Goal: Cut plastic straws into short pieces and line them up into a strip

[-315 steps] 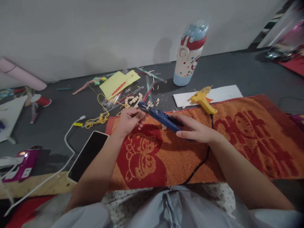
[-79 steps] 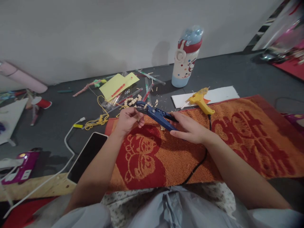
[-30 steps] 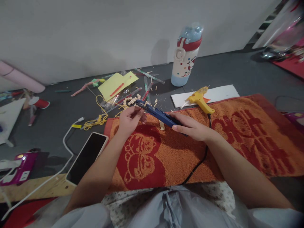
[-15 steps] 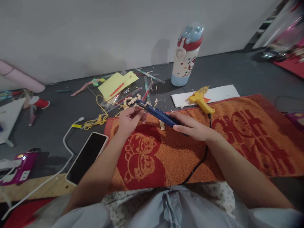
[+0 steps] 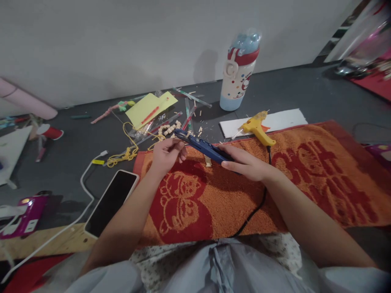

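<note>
Right hand [image 5: 247,162], angled inward, grips blue tool [image 5: 207,149]; left hand [image 5: 166,156] curled near its tip, hold unclear.

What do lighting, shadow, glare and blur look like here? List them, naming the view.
Head view: lighting dim, soft shadow of the bottle on the wall. Head view: small glints on the clear plastic at far right. Head view: the bottle leans, probably wide-angle distortion. Head view: fine detail soft at the left hand; anything its fingers pinch cannot be told.
</note>
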`<action>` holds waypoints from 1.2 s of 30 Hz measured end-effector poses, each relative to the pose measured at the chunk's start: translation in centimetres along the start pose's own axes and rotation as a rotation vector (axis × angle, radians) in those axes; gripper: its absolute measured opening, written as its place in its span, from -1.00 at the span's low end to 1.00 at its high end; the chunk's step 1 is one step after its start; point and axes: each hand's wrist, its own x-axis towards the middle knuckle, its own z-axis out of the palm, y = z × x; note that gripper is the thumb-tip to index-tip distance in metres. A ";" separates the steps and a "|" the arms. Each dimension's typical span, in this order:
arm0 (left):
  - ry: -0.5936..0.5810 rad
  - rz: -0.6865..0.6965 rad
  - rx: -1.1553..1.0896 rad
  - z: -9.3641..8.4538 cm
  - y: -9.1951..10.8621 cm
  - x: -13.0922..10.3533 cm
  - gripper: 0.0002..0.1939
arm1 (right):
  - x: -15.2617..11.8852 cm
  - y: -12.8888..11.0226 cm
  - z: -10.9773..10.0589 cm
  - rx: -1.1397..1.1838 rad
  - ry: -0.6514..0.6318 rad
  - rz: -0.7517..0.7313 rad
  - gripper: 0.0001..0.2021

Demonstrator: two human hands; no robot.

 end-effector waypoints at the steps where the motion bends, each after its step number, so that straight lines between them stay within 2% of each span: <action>1: 0.005 -0.008 0.005 0.0 -0.1 0.0 -0.61 | 0.0 0.0 0.0 0.001 0.000 -0.002 -0.44; 11: 0.006 -0.007 0.019 -0.2 0.2 0.0 -0.65 | 0.0 -0.3 0.1 -0.007 0.028 0.008 -0.45; 16: 0.032 -0.051 -0.019 0.0 -0.1 0.0 -0.62 | 0.1 -0.5 0.2 0.009 0.029 0.026 -0.47; 21: 0.135 -0.100 -0.236 0.6 -0.9 0.3 -0.64 | 0.6 -0.6 0.7 0.094 0.100 0.064 -0.52; 24: 0.175 -0.217 -0.394 1.3 -1.0 0.3 -0.56 | 0.9 -1.0 1.3 0.163 0.180 0.117 -0.53; 26: 0.131 -0.303 -0.461 1.9 -0.8 0.0 -0.50 | 1.1 -1.4 1.8 0.239 0.214 0.125 -0.54; 28: 0.059 -0.316 -0.501 2.6 -0.6 -0.5 -0.44 | 1.3 -1.8 2.3 0.306 0.224 0.118 -0.56; 31: 0.009 -0.230 -0.520 3.5 -0.5 -1.3 -0.43 | 1.4 -2.3 2.8 0.342 0.240 0.116 -0.57; 34: -0.026 -0.157 -0.400 4.1 -0.7 -1.8 -0.55 | 1.5 -2.5 3.2 0.361 0.249 0.118 -0.55; 36: -0.059 -0.116 -0.305 4.4 -0.8 -2.0 -0.56 | 1.5 -2.4 3.5 0.356 0.251 0.104 -0.52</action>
